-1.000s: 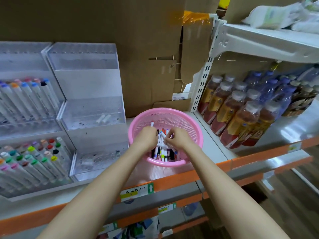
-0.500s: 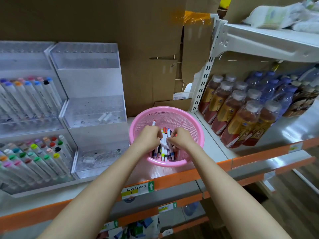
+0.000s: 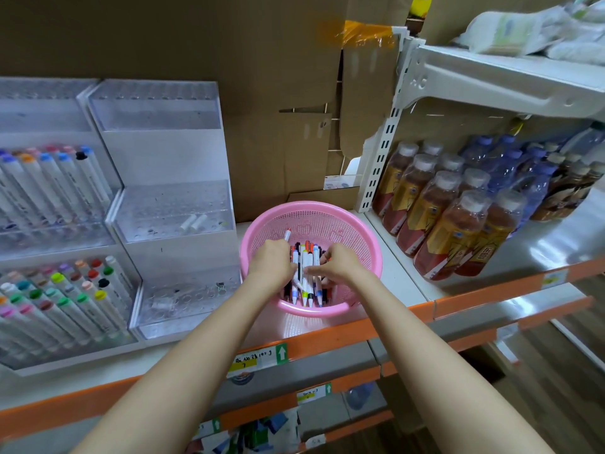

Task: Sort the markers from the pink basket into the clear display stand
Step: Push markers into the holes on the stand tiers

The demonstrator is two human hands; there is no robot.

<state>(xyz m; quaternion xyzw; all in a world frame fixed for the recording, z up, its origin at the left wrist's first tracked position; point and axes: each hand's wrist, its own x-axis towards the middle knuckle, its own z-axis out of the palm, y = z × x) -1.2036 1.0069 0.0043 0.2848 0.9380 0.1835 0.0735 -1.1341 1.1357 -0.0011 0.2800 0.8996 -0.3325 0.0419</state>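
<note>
A pink basket sits on the shelf, holding several white markers with coloured caps. Both my hands are inside it. My left hand grips a bundle of markers from the left, and one marker with a red tip sticks up behind its knuckles. My right hand closes on the same bundle from the right. To the left stands the clear display stand with three stepped tiers; its middle tier holds two white caps or stubs.
A second clear stand at the far left is filled with several colour-capped markers. Bottled drinks fill the shelf to the right. Cardboard backs the shelf. An orange shelf edge with price tags runs in front.
Both hands have drawn the loose markers together into an aligned bundle between them. The camera has shifted slightly, with the basket staying in place.
</note>
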